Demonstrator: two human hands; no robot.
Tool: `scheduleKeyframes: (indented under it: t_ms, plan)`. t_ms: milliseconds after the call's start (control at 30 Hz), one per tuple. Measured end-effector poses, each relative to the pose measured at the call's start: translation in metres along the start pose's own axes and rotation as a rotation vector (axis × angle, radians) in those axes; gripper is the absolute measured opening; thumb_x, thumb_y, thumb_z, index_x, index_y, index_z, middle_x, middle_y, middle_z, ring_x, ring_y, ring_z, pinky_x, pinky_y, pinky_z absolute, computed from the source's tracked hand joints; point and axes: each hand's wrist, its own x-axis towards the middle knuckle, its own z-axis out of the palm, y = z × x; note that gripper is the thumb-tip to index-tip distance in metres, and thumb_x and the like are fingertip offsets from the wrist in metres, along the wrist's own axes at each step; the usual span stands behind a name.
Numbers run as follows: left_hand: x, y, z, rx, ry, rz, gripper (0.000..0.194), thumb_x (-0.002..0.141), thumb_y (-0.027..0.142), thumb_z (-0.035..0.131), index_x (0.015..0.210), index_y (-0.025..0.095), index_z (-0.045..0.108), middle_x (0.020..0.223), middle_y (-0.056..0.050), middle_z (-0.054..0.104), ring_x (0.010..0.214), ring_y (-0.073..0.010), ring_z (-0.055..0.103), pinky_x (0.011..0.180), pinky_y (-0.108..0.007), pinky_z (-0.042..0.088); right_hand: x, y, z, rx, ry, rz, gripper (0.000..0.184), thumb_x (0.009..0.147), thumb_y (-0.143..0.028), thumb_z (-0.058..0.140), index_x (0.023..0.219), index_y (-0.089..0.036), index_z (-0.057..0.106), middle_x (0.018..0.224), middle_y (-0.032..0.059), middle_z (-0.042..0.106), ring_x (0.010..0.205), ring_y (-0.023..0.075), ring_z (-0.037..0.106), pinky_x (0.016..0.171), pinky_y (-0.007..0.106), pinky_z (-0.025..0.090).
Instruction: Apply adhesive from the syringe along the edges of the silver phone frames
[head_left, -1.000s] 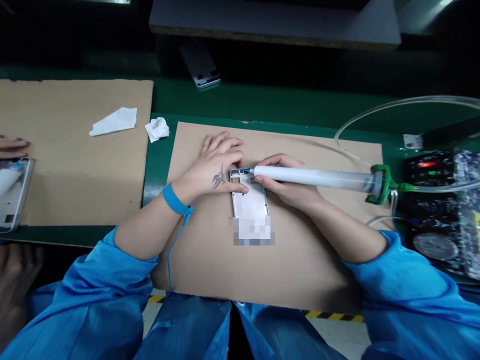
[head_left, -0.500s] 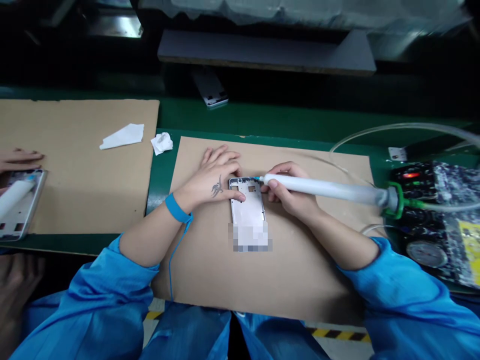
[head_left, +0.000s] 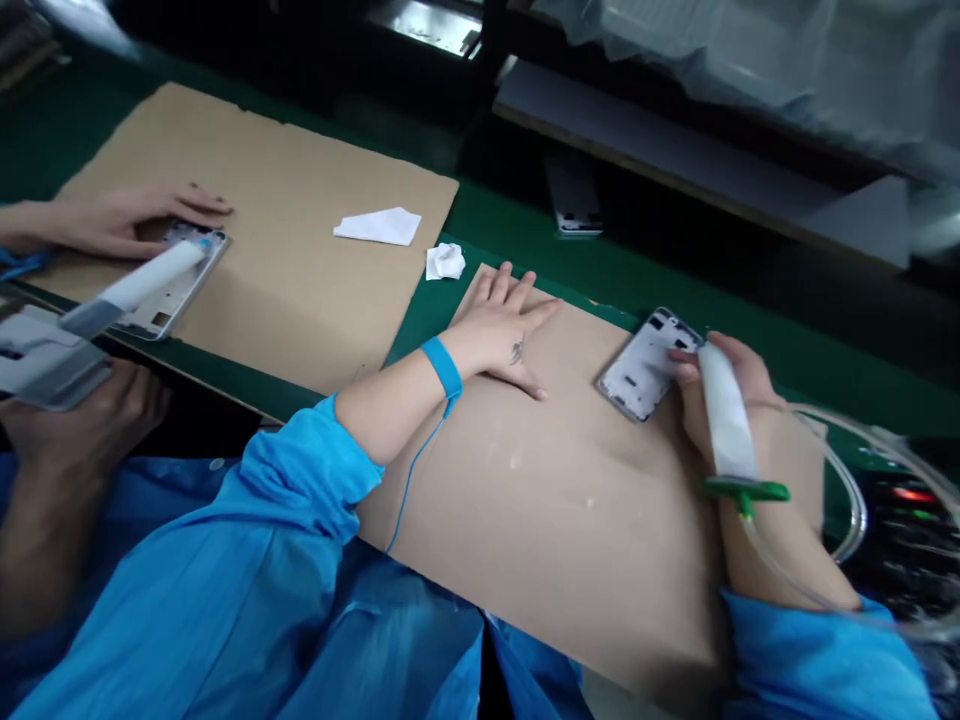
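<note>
My left hand (head_left: 501, 336) lies on the cardboard sheet (head_left: 540, 530) with its fingers spread, holding nothing; a blue wrist strap is on that wrist. My right hand (head_left: 757, 400) is wrapped round a white dispensing syringe (head_left: 726, 415) with a green cap and a clear hose. The syringe's tip points away from me, by the upper right corner of a silver phone frame (head_left: 634, 378). A fingertip of the right hand reaches over the frame's edge; whether it grips the frame I cannot tell. The frame sits at an angle, well apart from my left hand.
On the left, a co-worker's hands work with another syringe (head_left: 161, 280) over a phone frame (head_left: 169, 312). White paper (head_left: 379, 226) and a crumpled tissue (head_left: 445, 262) lie between us. Another phone (head_left: 576, 200) rests near the shelf (head_left: 675, 150). A dispenser box (head_left: 911, 530) stands at right.
My left hand has come off the phone frame and spread out on the cardboard. The frame and syringe have moved right and turned. The view has swung left and tilted.
</note>
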Motion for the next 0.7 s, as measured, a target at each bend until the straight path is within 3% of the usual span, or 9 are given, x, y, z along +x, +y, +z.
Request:
scheduleKeyframes:
  t_ms: [100,233,300,433,567,700]
  plan:
    - [-0.002,0.01,-0.004,-0.018,0.015,-0.018,0.151,0.064,0.08,0.098,0.184,0.021,0.028,0.193,-0.022,0.007,0.176,-0.0587,-0.007,0.142,-0.073,-0.002,0.041,0.004,-0.016,-0.236,0.099,0.153,0.06,0.101,-0.036,0.073,0.158,-0.018,0.067,0.14,0.028,0.077,0.137,0.0479,0.073,0.116,0.057,0.054]
    - [-0.01,0.029,-0.011,-0.008,0.012,-0.063,0.143,0.072,0.067,0.102,0.183,0.017,0.029,0.19,-0.025,0.02,0.176,-0.0589,0.007,0.143,-0.07,0.012,0.084,0.016,-0.018,-0.234,0.287,0.187,0.058,0.107,-0.028,0.066,0.164,-0.017,0.059,0.148,0.0296,0.072,0.139,0.0404,0.071,0.115,0.049,0.047]
    - [-0.014,0.038,-0.013,0.003,-0.007,-0.061,0.137,0.076,0.061,0.102,0.183,0.016,0.03,0.188,-0.024,0.029,0.175,-0.0582,0.015,0.143,-0.068,0.016,0.096,0.014,-0.003,-0.176,0.32,0.17,0.061,0.106,-0.025,0.068,0.165,-0.019,0.055,0.144,0.0279,0.075,0.136,0.0379,0.073,0.111,0.047,0.047]
    - [-0.017,0.046,-0.013,0.025,0.026,-0.038,0.12,0.081,0.053,0.102,0.178,0.015,0.042,0.178,-0.022,0.049,0.171,-0.0518,0.032,0.143,-0.066,0.019,0.113,-0.018,0.047,-0.006,0.066,-0.044,0.066,0.101,-0.027,0.078,0.164,-0.026,0.057,0.145,0.0198,0.078,0.126,0.0311,0.078,0.104,0.038,0.051]
    - [-0.017,0.046,-0.013,0.049,0.031,-0.028,0.098,0.086,0.049,0.097,0.166,0.009,0.056,0.163,-0.024,0.064,0.164,-0.0487,0.044,0.142,-0.065,0.021,0.135,-0.067,0.091,-0.053,0.025,0.004,0.049,0.105,-0.031,0.073,0.152,-0.021,0.063,0.138,0.0222,0.079,0.12,0.032,0.078,0.105,0.042,0.054]
    - [-0.02,0.048,-0.016,0.079,0.025,0.035,0.064,0.095,0.035,0.086,0.15,0.007,0.07,0.139,-0.021,0.079,0.155,-0.0432,0.058,0.146,-0.062,0.019,0.151,-0.102,0.117,-0.134,0.024,0.049,0.091,0.087,-0.042,0.094,0.161,-0.012,0.05,0.135,0.0305,0.076,0.126,0.0486,0.075,0.11,0.063,0.055]
